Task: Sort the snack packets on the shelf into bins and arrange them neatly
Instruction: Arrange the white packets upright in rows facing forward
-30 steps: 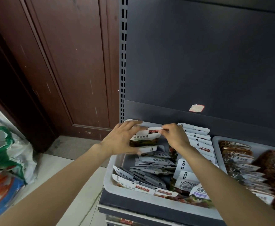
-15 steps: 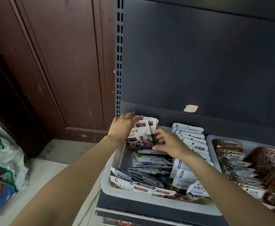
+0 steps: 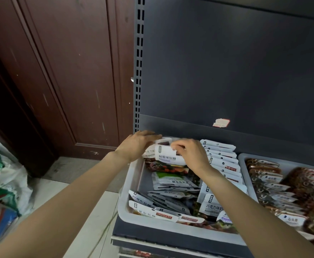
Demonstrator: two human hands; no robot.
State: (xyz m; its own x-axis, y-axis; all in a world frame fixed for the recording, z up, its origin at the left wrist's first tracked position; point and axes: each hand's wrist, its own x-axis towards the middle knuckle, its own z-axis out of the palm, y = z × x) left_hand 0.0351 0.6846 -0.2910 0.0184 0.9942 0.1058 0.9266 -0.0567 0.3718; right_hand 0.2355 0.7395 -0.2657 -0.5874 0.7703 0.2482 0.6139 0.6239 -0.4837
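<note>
Loose glossy packets (image 3: 163, 200) lie slumped along the grey bin (image 3: 132, 183)'s front edge. Since a moment ago, the right hand (image 3: 191, 155) has come up to pinch the upright packet (image 3: 168, 157) at the back-left corner, joining the left hand (image 3: 135, 148) bracing the stack: the row is growing.
</note>
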